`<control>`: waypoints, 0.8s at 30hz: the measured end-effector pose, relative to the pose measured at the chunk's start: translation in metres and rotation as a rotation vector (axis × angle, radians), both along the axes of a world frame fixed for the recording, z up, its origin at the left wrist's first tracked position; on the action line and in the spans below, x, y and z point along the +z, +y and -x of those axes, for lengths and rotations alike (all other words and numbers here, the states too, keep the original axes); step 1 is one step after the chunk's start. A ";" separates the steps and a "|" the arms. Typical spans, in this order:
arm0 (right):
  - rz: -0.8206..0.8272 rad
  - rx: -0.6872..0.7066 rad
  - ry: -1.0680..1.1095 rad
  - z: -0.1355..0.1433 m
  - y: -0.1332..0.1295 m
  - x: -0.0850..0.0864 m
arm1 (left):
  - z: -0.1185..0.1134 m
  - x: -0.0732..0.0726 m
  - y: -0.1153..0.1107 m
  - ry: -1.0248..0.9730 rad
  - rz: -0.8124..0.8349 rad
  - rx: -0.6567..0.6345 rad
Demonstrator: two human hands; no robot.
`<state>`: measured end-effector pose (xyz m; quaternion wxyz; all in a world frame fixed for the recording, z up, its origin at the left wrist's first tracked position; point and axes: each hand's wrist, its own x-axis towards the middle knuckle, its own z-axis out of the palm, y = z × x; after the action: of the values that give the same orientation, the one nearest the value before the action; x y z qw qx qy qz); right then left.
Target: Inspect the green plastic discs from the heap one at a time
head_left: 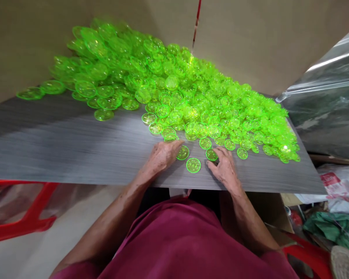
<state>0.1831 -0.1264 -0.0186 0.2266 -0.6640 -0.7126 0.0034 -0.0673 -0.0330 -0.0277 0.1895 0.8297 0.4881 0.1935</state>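
Thin, transparent neon-green plastic coins point(193, 165) with patterned faces lie in front of me, one of them flat between my hands. My left hand point(164, 155) rests low over the tabletop with its fingers stretched to the right. Its fingertips are beside a coin point(183, 153) and partly cover another; its thumb is hidden. My right hand point(225, 167) has thumb and forefinger apart, at the right edge of a flat coin point(211, 155). Whether it grips that coin is not plain; the fingers look open around it. Behind both hands rises a large heap of the same coins point(171, 83).
The grey wood-grain table point(61, 147) has tan board walls point(250, 42) behind the heap. Clear plastic sheeting point(325, 97) hangs at right. A red plastic stool point(26, 221) stands below left; bags and a green cloth point(334, 228) lie below right.
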 end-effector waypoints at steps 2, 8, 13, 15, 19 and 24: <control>0.009 0.022 0.016 -0.002 0.003 -0.005 | 0.003 -0.001 0.001 -0.010 -0.039 -0.020; -0.079 0.040 0.149 -0.002 0.002 -0.011 | 0.009 0.001 -0.015 -0.090 -0.271 -0.116; -0.085 0.067 0.259 -0.003 -0.003 -0.011 | -0.007 0.008 -0.050 0.064 -0.306 -0.263; -0.082 0.062 0.275 -0.005 -0.004 -0.012 | -0.016 0.011 -0.057 0.127 -0.269 -0.258; -0.110 0.072 0.276 -0.008 -0.005 -0.013 | -0.026 0.014 -0.056 0.201 -0.230 -0.238; -0.131 0.072 0.198 -0.018 -0.007 -0.002 | -0.024 0.008 -0.054 0.119 -0.198 -0.264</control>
<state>0.2016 -0.1331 -0.0207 0.3384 -0.6182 -0.7088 0.0304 -0.0436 -0.0869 -0.0193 0.1013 0.9112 0.3639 0.1645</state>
